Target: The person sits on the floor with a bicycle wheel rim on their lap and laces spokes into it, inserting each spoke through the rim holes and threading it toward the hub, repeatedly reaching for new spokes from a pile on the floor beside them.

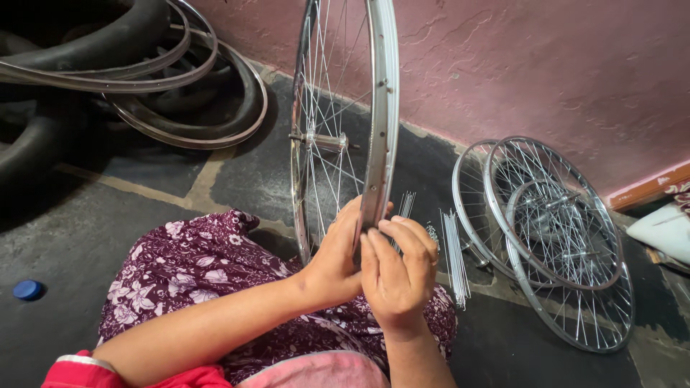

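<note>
Chrome bicycle wheel is standing upright on its rim before the person's knees, spokes and hub facing left. Left hand is gripping the lower rim, fingers wrapping around it. Right hand is pinching the rim edge, fingers closing on it. Loose spokes are lying on the floor just beside. Finished wheels are leaning against the pink wall. Bare rims and tyres are piling up at left; a blue cap is lying apart.
</note>
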A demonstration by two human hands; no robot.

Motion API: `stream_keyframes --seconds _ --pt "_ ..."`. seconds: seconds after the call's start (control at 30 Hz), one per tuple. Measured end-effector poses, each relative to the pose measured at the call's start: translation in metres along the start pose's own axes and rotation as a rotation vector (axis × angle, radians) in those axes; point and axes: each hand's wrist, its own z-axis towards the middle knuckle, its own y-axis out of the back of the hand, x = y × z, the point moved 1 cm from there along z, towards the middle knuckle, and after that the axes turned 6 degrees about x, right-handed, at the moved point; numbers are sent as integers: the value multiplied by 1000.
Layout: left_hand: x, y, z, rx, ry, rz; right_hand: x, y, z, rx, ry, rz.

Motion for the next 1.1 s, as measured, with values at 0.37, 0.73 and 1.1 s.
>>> stream_keyframes --seconds 0.37,0.73,1.1 --pt "-1 2 -12 -62 -58 -55 7 1 0 53 56 15" --pt "4 7 -36 8 -29 -65 11 7 -14 186 120 142" --pt "11 5 -39 24 6 -92 7 -9 -23 65 144 51"
